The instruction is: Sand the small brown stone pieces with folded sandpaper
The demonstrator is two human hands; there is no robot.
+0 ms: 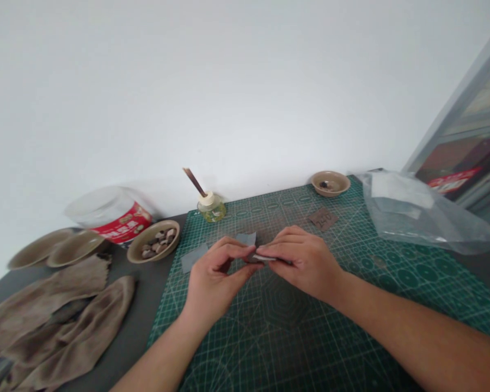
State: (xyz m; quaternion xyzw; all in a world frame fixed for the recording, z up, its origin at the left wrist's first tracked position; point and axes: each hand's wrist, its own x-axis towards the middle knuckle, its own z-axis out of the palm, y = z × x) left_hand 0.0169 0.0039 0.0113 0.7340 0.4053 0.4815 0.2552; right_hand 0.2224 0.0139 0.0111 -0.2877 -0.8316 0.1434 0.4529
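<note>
two hands (258,267) meet over the mat, and both pinch a thin grey strip (262,258) between them, its pale edge showing; it may be folded abrasive paper, but the fingers hide most of it, and anything held inside cannot be made out. the left hand (216,277) is curled closed, with its thumb and fingertips on the strip's near end, while the right hand (300,261) closes on the far end, so neither grip is open. the strip sits above a green cutting mat (286,313), and since only the fingertips hold so small a piece, a shift in pressure could let it slip or drop. a grey square of abrasive paper (194,257) and a second piece (246,238) lie just ahead of the hands, where a careless move could catch them. a brown square marked 240 (322,219) lies further on. beyond the left hand, a beige bowl of brown chips (153,241) sits near the mat's edge, where a wide sweep could knock it, and a small glass jar (211,208) holding a slanted stick could tip. a second bowl (330,183) and a clear plastic bag (416,212) lie to the far right, with brownish cloths (53,321) on the grey table (139,332) to the left.
</note>
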